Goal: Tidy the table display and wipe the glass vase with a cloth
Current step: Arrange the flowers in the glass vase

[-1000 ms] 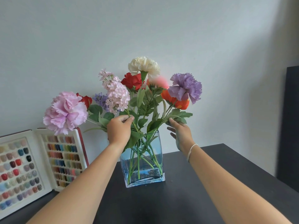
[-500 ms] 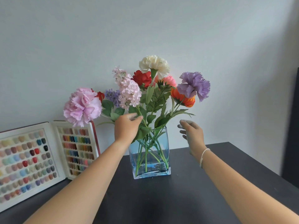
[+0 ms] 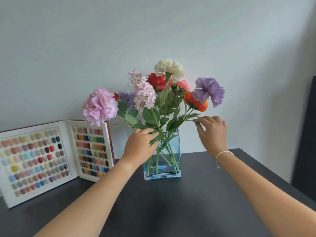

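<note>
A square blue glass vase [image 3: 171, 161] stands on the dark table [image 3: 188, 207] near the wall. It holds a bunch of flowers [image 3: 153, 98] in pink, white, red, orange and purple. My left hand [image 3: 140, 147] is wrapped around the green stems at the vase's mouth. My right hand [image 3: 212, 132] hovers to the right of the vase, fingers spread, fingertips touching a leaf tip below the purple flower [image 3: 209, 90]. No cloth is in view.
An opened white display case of coloured nail samples [image 3: 49, 159] leans against the wall at the left. A dark panel [image 3: 306, 142] stands at the right edge. The table's right edge runs diagonally past my right forearm.
My right hand drew away from the stems to the right, then rose to the leaf tip. My left hand stays on the stems. The view has shifted left.
</note>
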{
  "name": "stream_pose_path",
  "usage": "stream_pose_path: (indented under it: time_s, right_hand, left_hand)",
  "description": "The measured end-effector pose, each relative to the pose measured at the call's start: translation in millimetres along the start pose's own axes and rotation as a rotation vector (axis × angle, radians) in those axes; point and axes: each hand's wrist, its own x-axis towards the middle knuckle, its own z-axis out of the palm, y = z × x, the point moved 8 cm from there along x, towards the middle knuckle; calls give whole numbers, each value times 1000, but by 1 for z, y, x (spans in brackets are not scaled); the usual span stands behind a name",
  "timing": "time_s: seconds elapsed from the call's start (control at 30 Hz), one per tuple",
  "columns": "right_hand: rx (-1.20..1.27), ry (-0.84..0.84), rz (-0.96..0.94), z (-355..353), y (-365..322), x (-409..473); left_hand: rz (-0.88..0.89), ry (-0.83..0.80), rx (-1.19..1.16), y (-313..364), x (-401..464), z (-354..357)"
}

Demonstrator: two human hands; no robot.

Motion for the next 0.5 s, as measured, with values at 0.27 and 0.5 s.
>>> stream_pose_path:
  time_s: [0.27, 0.5]
  right_hand:
    - [-26, 35, -45, -10, -4, -13]
    - [42, 51, -107, -31, -28, -33]
  left_hand:
    - [53, -81, 34, -9, -6, -8]
    - [56, -8, -32, -14, -25, -24]
